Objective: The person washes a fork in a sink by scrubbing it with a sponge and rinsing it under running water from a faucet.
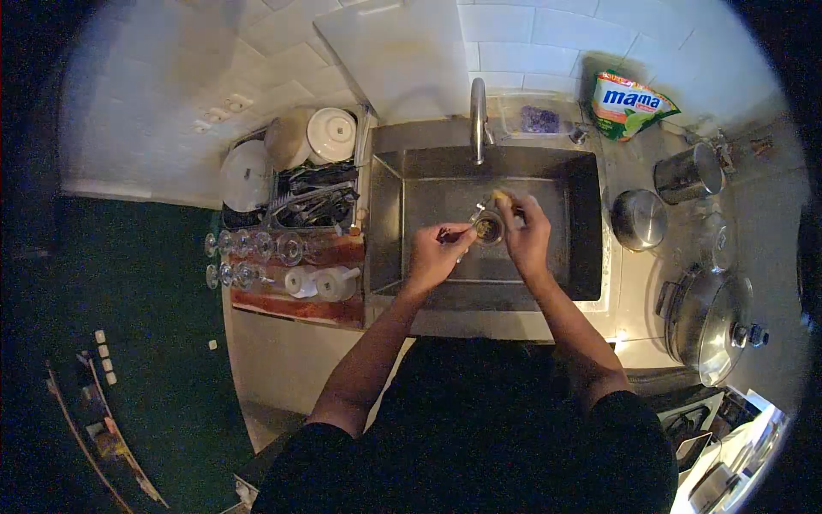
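Over the sink (591, 287), my left hand (437, 254) has its thumb and fingers pinched together around a small, thin, shiny metal piece (477, 211); its kind is too small to make out. To its right, my right hand (526, 233) is curled closed, with the yellow edge of what looks like a sponge (500, 196) showing at the fingertips. Between the two hands lies the round drain (489, 229) in the sink floor. The faucet (478, 120) rises at the back, just beyond my hands.
Left of the sink is a dish rack with plates (332, 133) and dark cutlery (315, 197). Stemmed glasses (289, 248) and white cups (336, 283) stand before it. On the right are a metal bowl (639, 219), a lidded pot (715, 325) and a mama pouch (629, 104).
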The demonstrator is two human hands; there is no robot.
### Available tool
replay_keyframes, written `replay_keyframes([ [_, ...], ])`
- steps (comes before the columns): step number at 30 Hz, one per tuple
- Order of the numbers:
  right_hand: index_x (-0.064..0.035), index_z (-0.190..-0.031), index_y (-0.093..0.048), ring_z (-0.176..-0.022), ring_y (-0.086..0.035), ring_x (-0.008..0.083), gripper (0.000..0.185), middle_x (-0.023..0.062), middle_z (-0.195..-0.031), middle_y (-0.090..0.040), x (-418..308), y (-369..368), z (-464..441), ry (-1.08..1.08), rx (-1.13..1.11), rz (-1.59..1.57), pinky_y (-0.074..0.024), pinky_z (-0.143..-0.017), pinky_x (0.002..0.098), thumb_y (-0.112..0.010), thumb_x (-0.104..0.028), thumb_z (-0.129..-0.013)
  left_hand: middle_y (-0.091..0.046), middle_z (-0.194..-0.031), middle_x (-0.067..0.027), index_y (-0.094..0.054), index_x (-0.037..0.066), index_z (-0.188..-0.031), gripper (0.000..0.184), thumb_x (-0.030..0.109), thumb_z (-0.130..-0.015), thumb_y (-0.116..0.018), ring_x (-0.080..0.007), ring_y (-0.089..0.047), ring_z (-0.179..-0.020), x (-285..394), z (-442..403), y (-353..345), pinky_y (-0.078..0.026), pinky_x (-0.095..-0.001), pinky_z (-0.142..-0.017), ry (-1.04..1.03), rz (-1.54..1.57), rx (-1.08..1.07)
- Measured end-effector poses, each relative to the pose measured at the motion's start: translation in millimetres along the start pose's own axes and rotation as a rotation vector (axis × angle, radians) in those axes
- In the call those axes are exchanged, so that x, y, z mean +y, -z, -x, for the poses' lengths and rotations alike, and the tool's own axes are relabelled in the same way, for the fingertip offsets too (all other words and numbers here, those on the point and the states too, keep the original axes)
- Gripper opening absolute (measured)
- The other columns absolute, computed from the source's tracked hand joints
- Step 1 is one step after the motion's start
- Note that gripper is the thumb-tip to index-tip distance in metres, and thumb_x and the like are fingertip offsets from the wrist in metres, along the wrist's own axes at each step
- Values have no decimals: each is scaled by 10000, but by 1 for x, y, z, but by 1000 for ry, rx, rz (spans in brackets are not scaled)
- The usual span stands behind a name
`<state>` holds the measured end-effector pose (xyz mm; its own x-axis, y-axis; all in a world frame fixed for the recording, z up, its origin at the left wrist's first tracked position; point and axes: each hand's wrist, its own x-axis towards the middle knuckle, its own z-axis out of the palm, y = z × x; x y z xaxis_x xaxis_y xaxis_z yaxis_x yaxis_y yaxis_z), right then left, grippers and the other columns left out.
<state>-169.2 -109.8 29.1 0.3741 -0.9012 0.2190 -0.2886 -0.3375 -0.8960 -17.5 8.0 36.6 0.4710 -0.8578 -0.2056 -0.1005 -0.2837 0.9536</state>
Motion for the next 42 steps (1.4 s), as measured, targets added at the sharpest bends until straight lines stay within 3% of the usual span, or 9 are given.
replay_keyframes([
  [3,-72,-1239,-690,-946,-678,136,307,15,-1049,-731,33,-23,1,-365,49,-544,-539,-851,294,-606,-305,-1057,-762,-885,-42,-778,-19,-1054,219,160,-928,-783,-87,-672,-768,2,0,0,-538,-253,-696,19,20,44],
  [6,-46,-1266,-680,-986,-658,130,405,10,-1097,-726,43,-27,12,-520,-158,-760,-527,-897,312,-582,-385,-1067,-774,-912,-56,-779,-13,-1053,230,177,-924,-790,-101,-690,-795,0,-2,-1,-550,-263,-728,-8,2,77],
  [13,-7,-1377,-561,-1169,-655,235,492,126,-1316,-668,46,-51,28,-544,-466,-822,-510,-1033,388,-439,-405,-1114,-787,-946,-77,-786,0,-1058,243,196,-915,-800,-129,-713,-836,-24,-3,1,-561,-290,-776,-33,-54,34],
  [17,-5,-1389,-543,-1150,-662,235,498,129,-1304,-671,51,-57,31,-498,-420,-673,-522,-1020,379,-408,-403,-1122,-788,-945,-86,-789,-5,-1029,209,161,-903,-802,-143,-719,-850,1,5,4,-565,-301,-813,-5,-140,17],
  [20,-9,-1388,-538,-1139,-665,234,480,130,-1291,-673,45,-54,26,-515,-418,-755,-531,-1010,370,-398,-387,-1127,-790,-965,-96,-791,-3,-1030,208,155,-895,-810,-153,-727,-877,-38,-2,0,-566,-306,-853,-214,-138,30],
  [26,-5,-1292,-580,-1065,-674,215,421,133,-1176,-711,25,-44,20,-558,-294,-902,-533,-975,368,-400,-352,-1133,-792,-1010,-92,-792,13,-1071,249,185,-893,-824,-149,-725,-914,-24,0,9,-567,-308,-869,-13,-17,-80],
  [29,-9,-1313,-567,-1046,-674,209,418,125,-1175,-699,29,-40,15,-546,-243,-933,-539,-960,362,-408,-350,-1131,-772,-879,-49,-787,-19,-1038,252,197,-910,-814,-79,-673,-778,-13,5,13,-540,-257,-703,6,-15,-49],
  [34,-19,-1339,-567,-1047,-671,199,427,104,-1195,-686,35,-37,10,-560,-172,-923,-544,-939,342,-439,-363,-1120,-770,-873,-50,-797,9,-1048,254,216,-903,-823,-73,-659,-779,-14,9,15,-531,-256,-706,49,17,-29],
  [42,-55,-1324,-588,-1091,-677,231,609,100,-1183,-687,-1,-20,12,-776,-624,-1302,-548,-956,372,-299,-545,-1106,-781,-918,-62,-809,38,-1042,234,221,-896,-825,-109,-688,-847,-21,9,11,-536,-278,-787,27,-30,-88],
])
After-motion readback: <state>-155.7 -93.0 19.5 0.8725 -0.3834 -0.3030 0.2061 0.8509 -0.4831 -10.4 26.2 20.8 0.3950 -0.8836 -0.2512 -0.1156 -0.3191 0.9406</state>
